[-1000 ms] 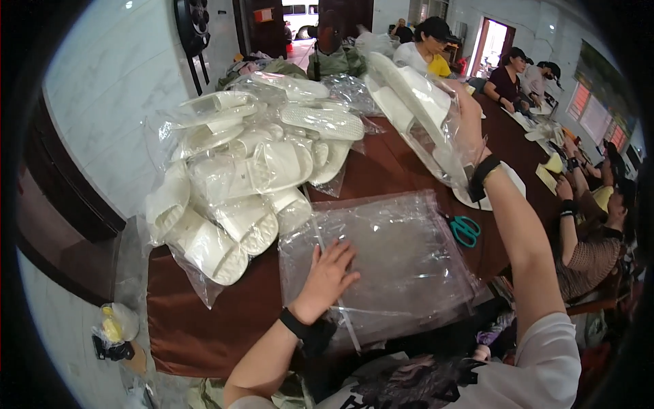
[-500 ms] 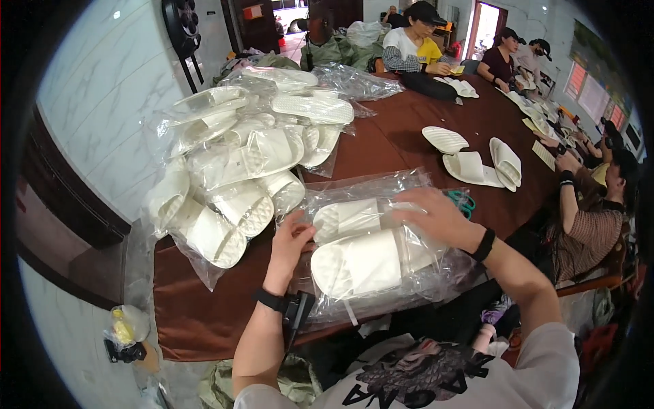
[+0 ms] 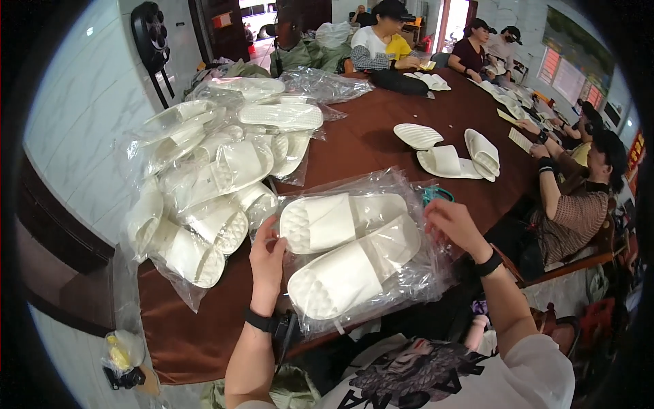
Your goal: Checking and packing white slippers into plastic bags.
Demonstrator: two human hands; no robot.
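While a pair of white slippers (image 3: 347,252) lies inside a clear bag (image 3: 409,273) at centre frame, the left hand (image 3: 267,262) and right hand (image 3: 455,228) are pressed open-fingered on opposite bag edges; many bagged pairs (image 3: 211,184) are stacked upper left, loose slippers (image 3: 449,151) remain unbagged on the surface (image 3: 368,140).

White tiled wall (image 3: 75,129), brown table (image 3: 368,140)

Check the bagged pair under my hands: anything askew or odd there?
Nothing stands out. The two white slippers lie side by side, soles up, inside the clear bag, left hand and right hand on the bag's edges.
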